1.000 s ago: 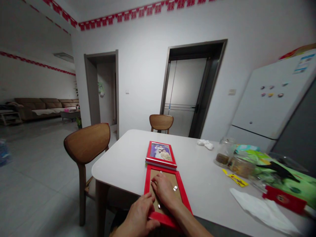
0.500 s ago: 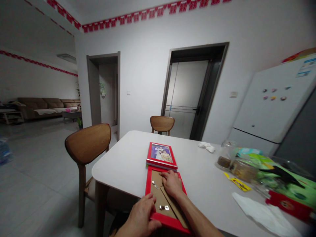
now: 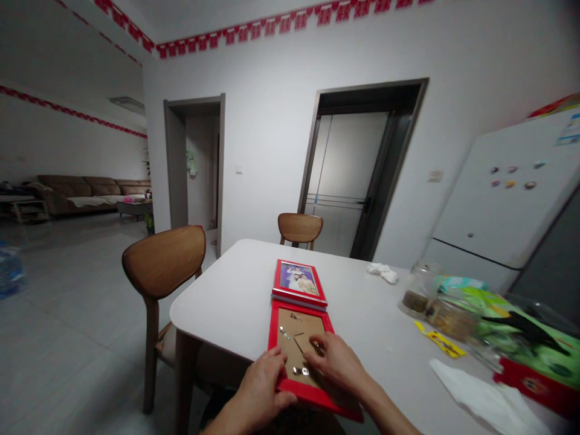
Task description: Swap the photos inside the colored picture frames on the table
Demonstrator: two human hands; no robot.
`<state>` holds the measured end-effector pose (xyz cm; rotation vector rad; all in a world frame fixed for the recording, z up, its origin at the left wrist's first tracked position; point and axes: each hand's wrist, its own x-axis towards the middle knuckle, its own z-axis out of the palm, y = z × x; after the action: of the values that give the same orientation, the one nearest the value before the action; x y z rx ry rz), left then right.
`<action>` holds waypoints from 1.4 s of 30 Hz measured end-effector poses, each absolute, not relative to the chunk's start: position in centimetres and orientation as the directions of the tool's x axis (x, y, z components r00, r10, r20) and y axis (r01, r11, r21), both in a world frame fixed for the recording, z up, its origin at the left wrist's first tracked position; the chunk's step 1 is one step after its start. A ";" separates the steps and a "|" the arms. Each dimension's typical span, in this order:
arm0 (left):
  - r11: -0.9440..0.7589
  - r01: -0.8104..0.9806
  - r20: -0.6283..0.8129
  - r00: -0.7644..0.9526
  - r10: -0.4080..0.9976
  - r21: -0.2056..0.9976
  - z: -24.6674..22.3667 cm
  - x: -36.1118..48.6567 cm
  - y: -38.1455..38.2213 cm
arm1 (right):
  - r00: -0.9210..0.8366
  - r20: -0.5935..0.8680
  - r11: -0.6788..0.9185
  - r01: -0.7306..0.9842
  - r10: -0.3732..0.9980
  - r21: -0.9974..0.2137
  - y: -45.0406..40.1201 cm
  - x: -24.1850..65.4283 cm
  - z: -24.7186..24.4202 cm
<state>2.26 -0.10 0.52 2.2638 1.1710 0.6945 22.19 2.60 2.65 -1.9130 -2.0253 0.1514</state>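
A red picture frame (image 3: 274, 323) lies face down on the table, its brown backing board (image 3: 286, 350) showing. Small metal clips (image 3: 300, 371) sit along the board's edges, and a thin stand flap is cut in its middle. My left hand (image 3: 263, 383) grips the lower left corner, thumb at the bottom border and fingers over the left side. Over the right part of the board, my right hand (image 3: 338, 362) has its fingers curled by the right-hand clip; what the fingertips pinch is partly hidden. Just beyond lies a second red frame with a photo (image 3: 299, 281), face up.
On the white table (image 3: 217, 296), to the right, are glass jars (image 3: 417, 296), a yellow packet (image 3: 440, 341), a white tissue (image 3: 480, 393), a red box (image 3: 534, 386) and green bags. A crumpled tissue (image 3: 382, 272) lies farther back. Wooden chairs (image 3: 165, 260) stand at the left and far side.
My right hand has moved from the top clip of the backing board down to its right edge. My left hand stays on the lower left corner. The view has shifted slightly.
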 end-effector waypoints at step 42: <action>-0.029 0.353 0.107 -0.202 0.973 0.935 1.1 -10.0 8.5 | -0.031 0.247 0.094 0.964 0.969 -0.249 0.7 23.4 2.1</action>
<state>-9.98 8.52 1.06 1.4123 1.6086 1.2378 23.44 0.66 2.09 -1.9040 -2.0305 0.0182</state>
